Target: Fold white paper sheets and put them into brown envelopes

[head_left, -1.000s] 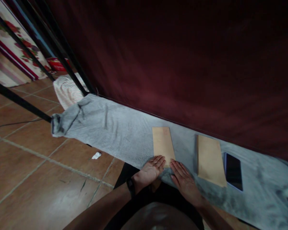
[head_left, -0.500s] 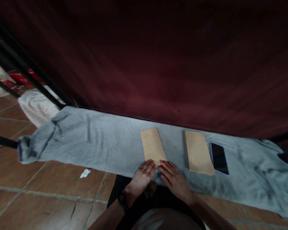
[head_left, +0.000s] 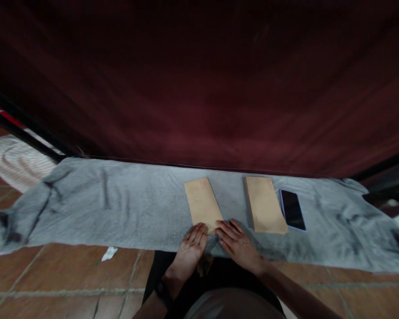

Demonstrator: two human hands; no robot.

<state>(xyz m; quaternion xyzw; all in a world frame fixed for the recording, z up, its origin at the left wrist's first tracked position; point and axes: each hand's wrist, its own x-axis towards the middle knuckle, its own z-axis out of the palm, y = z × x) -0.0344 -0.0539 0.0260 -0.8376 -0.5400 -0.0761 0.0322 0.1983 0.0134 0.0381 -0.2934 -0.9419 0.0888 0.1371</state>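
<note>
A brown envelope lies flat on a grey towel spread over the tiled floor. My left hand rests flat by its near left corner, fingers stretched out and touching the envelope's edge. My right hand lies flat at its near right corner, fingers spread on the towel and the envelope's edge. A thicker stack of brown envelopes sits to the right, with a dark phone beside it.
A dark red curtain hangs right behind the towel. A black metal bar and a striped cloth are at the far left. A scrap of white paper lies on the brown floor tiles.
The view has swung to the right, so the towel and envelopes sit more centred. Both hands have stayed flat at the near end of the envelope.
</note>
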